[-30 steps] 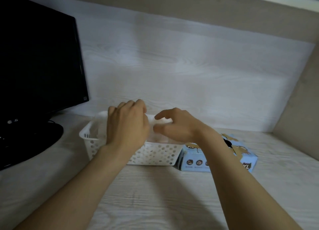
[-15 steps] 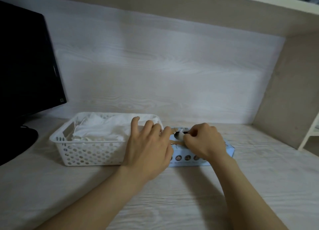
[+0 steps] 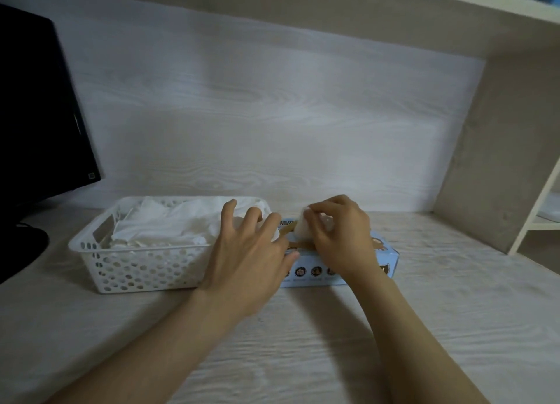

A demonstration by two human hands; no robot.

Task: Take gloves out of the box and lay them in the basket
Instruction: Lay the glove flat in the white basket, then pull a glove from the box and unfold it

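Right hand (image 3: 339,234), fingers curled, pinched a thin, translucent white glove (image 3: 302,232) between thumb and fingertips. The glove stood part-way out of the slot in the top of the flat light-blue cardboard box (image 3: 383,259). Left hand (image 3: 251,258) lay with fingers spread and straight, holding nothing, over the box's left end, apparently steadying it. Both arms reached in from the near edge of the pale wood-grain desk (image 3: 303,352). The box lay toward the back edge, its long axis running left to right. Just beside its left end stood the white perforated plastic basket (image 3: 136,270), holding a crumpled heap of white gloves (image 3: 169,226). The basket therefore lay left of the pinched glove, beyond the left hand, which was the nearer to it; the carry would probably run leftward. Farther off, a black monitor (image 3: 39,115) stood at the desk's left edge.
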